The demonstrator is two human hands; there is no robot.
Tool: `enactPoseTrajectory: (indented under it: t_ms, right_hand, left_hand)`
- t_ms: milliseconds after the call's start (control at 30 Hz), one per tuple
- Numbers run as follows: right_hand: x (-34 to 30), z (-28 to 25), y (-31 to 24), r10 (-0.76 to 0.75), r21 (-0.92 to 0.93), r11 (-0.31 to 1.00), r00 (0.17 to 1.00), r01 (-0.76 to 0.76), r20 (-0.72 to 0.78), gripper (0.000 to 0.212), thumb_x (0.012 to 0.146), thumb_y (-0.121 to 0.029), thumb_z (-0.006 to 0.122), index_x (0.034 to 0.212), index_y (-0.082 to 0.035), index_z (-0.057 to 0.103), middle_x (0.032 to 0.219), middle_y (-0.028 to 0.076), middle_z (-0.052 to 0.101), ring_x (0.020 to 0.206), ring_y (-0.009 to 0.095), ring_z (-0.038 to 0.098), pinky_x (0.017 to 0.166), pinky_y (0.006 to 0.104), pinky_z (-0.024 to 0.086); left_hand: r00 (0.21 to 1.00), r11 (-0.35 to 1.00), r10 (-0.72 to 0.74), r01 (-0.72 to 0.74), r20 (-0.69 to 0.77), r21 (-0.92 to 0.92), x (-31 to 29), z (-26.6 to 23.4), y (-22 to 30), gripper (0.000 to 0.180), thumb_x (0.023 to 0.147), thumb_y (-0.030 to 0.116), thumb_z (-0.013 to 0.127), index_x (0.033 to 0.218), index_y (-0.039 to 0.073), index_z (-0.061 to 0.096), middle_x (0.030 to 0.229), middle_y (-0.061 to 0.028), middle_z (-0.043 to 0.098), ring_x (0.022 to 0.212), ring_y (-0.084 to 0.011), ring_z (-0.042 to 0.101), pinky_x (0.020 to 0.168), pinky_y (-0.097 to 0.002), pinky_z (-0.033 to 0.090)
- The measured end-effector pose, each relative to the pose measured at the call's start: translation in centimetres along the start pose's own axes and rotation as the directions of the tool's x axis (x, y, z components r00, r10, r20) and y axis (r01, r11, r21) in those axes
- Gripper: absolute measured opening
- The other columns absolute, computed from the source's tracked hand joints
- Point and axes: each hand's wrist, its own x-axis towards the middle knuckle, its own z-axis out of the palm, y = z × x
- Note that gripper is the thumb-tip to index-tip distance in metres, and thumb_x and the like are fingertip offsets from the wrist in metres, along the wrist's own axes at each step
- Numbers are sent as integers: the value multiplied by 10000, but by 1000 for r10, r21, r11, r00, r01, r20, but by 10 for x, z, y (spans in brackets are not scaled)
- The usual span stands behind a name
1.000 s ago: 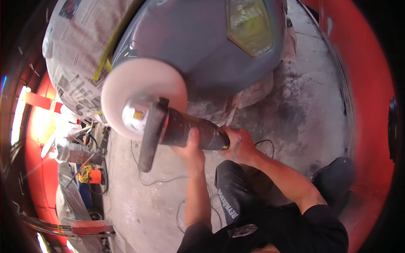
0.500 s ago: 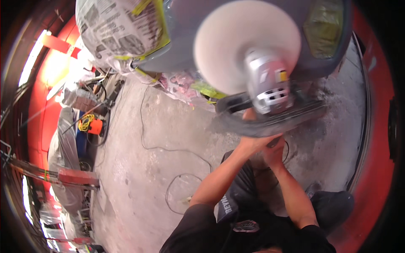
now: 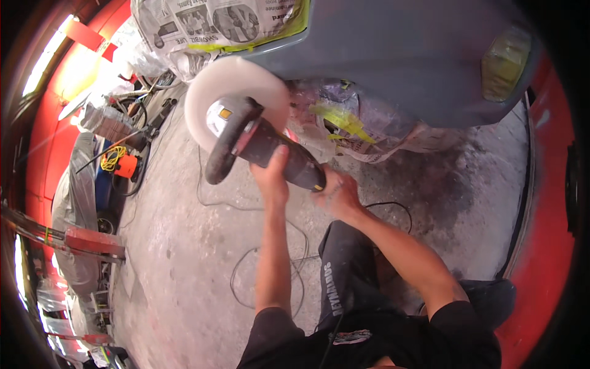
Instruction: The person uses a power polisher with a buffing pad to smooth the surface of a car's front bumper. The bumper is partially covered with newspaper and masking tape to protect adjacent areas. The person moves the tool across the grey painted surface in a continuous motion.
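Note:
A dark and silver polisher (image 3: 270,150) with a black loop handle (image 3: 224,144) slants up and to the left in front of me. My left hand (image 3: 271,175) is closed around the middle of its body, thumb on top. Its rear end is wrapped by my right hand (image 3: 339,189). The round white buffing pad (image 3: 261,83) overlaps the lower left edge of a grey car bumper (image 3: 393,67); whether the two touch I cannot tell. Masking newspaper (image 3: 236,21) with yellow tape covers the car above the pad. A taped patch (image 3: 505,64) lies at the bumper's right.
A thin black cord (image 3: 236,267) loops over the concrete floor (image 3: 184,258). Wrinkled masking sheets (image 3: 344,117) hang beneath the bumper. Along the left stand an orange item with yellow cord (image 3: 126,165) and a grey-covered object (image 3: 77,184). A red wall (image 3: 553,184) bounds the right.
The polisher has swung left and down from in front of the bumper's middle, with both hands on it. Its body now slants left and the pad sits by the bumper's left end.

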Motion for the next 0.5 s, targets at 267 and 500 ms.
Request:
enactPoseTrajectory:
  t_ms: [267,500]
  right_hand:
    - [-7,5,-7,22,8,1000,998,-22,-55,467,711,-211,760,1143,-77,644,957,203,732,937,433,698,825,492,560]
    - [-89,-37,43,59,80,996,949,-35,-311,532,708,-157,850,1182,-50,635,1002,187,743,988,362,731,816,424,574]
  left_hand:
    - [1000,997,-4,3,-5,-83,3,0,4,458,882,150,758,1267,-12,572,1085,-73,648,958,-182,651,878,-328,528]
    - [955,992,-121,110,269,56,-72,72,20,394,816,222,845,1100,2,684,986,-61,684,947,-190,637,893,-342,515]
